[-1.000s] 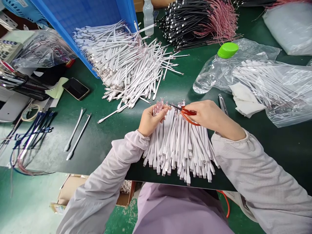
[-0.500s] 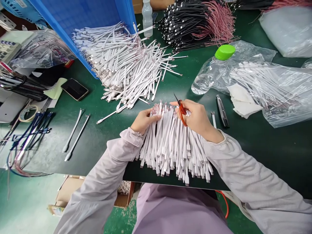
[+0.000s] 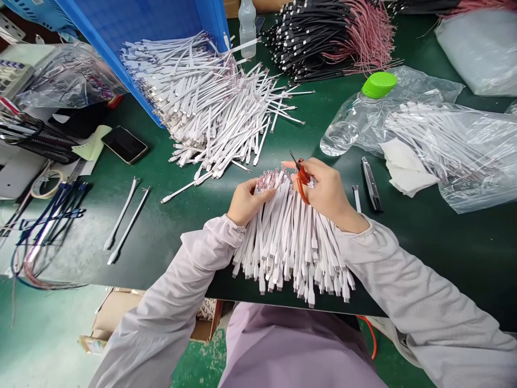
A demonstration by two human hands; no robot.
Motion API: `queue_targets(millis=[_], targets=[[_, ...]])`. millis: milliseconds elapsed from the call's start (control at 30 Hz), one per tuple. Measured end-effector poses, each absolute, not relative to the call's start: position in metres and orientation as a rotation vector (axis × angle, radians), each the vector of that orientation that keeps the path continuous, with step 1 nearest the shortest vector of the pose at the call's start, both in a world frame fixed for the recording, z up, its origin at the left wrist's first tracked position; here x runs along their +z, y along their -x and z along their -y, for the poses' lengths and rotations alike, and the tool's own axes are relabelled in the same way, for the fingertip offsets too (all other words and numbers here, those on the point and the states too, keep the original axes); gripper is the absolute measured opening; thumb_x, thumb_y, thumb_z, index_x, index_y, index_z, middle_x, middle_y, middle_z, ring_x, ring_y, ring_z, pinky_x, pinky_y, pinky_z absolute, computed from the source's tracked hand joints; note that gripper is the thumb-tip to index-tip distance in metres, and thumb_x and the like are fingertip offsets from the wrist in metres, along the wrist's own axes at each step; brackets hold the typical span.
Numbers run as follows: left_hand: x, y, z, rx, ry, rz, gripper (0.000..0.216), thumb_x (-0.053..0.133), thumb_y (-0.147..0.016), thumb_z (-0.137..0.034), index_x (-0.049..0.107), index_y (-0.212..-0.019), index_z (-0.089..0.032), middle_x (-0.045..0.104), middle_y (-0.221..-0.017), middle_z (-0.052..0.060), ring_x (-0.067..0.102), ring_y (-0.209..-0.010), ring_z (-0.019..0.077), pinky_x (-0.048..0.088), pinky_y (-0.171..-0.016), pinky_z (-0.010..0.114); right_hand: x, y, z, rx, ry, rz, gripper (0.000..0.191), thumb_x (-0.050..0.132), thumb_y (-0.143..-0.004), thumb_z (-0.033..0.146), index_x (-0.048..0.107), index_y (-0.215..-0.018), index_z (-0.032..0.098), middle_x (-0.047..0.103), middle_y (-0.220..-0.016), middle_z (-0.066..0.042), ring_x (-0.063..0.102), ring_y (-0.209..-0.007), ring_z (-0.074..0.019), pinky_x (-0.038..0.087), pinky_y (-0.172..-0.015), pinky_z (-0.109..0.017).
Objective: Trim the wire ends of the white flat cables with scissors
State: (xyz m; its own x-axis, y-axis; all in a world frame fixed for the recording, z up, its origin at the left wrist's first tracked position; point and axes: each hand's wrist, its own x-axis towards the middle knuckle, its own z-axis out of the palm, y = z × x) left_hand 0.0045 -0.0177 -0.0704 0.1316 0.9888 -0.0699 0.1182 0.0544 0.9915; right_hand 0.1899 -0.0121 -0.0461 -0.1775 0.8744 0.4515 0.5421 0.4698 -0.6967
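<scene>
A fanned pile of short white cables (image 3: 283, 237) lies before me, plugs toward the table's front edge and stripped wire ends toward the back. My left hand (image 3: 249, 200) is closed around cables at the pile's upper left, thumb on top. Orange-handled scissors (image 3: 302, 186) are gripped in my right hand (image 3: 329, 194), over the pile's upper right. Their dark blades point up and left, above the wire ends. Whether the blades touch any wire I cannot tell. One white cable (image 3: 356, 198) lies apart, right of my right hand.
A blue bin (image 3: 149, 27) on its side spills a heap of white cables (image 3: 214, 108). Rightward lie a utility knife (image 3: 371, 184), a green-capped bottle (image 3: 349, 124) and bagged cables (image 3: 456, 140). Leftward are a phone (image 3: 125, 144) and two loose cables (image 3: 129, 226). Black cables (image 3: 319, 40) are behind.
My left hand has shifted right along the cable tops, drawing the left side of the pile inward. My right hand still holds the scissors in nearly the same place.
</scene>
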Motion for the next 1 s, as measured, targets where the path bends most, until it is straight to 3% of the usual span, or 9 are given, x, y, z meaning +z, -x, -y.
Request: queue_targets(millis=[167,400,533,700,1000], targets=[[-0.0712,-0.0044,0.0171,1.016,-1.304,-1.207,0.031,0.073,-0.071,-0.038,0.069,-0.091,-0.014,0.072,-0.091,0.005,0.063,-0.084,0.0192,0.047,-0.078,0.028,-0.0468,-0.1918,0.0144,0.452,1.239,1.819,0.027,0.054,-0.082,0.017,0.072,-0.102,0.018,0.052,-0.072,-0.001,0.048,-0.063,-0.0146,0.039,-0.061,-0.028],[-0.0681,-0.0059,0.0182,1.036,-1.224,-1.197,0.028,0.071,-0.071,-0.042,0.065,-0.074,-0.015,0.059,-0.064,-0.001,0.05,-0.061,0.0122,0.041,-0.062,0.025,-0.045,-0.1887,0.0194,0.452,1.189,1.897,0.017,0.054,-0.084,0.02,0.069,-0.092,0.02,0.048,-0.07,-0.001,0.046,-0.061,-0.0154,0.038,-0.059,-0.029],[-0.0659,-0.0067,0.0183,1.038,-1.19,-1.197,0.027,0.073,-0.069,-0.04,0.063,-0.071,-0.015,0.056,-0.062,-0.002,0.048,-0.058,0.011,0.039,-0.058,0.024,-0.0452,-0.188,0.0204,0.473,1.182,1.913,0.014,0.054,-0.084,0.02,0.068,-0.086,0.019,0.042,-0.067,0.001,0.044,-0.06,-0.0149,0.036,-0.058,-0.028],[-0.0632,-0.0071,0.0189,1.033,-1.168,-1.183,0.029,0.074,-0.068,-0.042,0.061,-0.07,-0.016,0.054,-0.062,-0.002,0.046,-0.058,0.0107,0.038,-0.058,0.025,-0.0467,-0.1883,0.0211,0.482,1.2,1.914,0.013,0.054,-0.083,0.02,0.067,-0.079,0.018,0.045,-0.069,0.0,0.045,-0.061,-0.0145,0.037,-0.058,-0.028],[-0.0648,-0.0074,0.0189,1.038,-1.129,-1.167,0.03,0.075,-0.067,-0.043,0.062,-0.072,-0.016,0.054,-0.065,-0.002,0.047,-0.061,0.0112,0.039,-0.059,0.024,-0.047,-0.1884,0.0199,0.491,1.155,1.885,0.021,0.054,-0.084,0.02,0.069,-0.099,0.019,0.049,-0.071,-0.001,0.048,-0.063,-0.0158,0.041,-0.061,-0.029]])
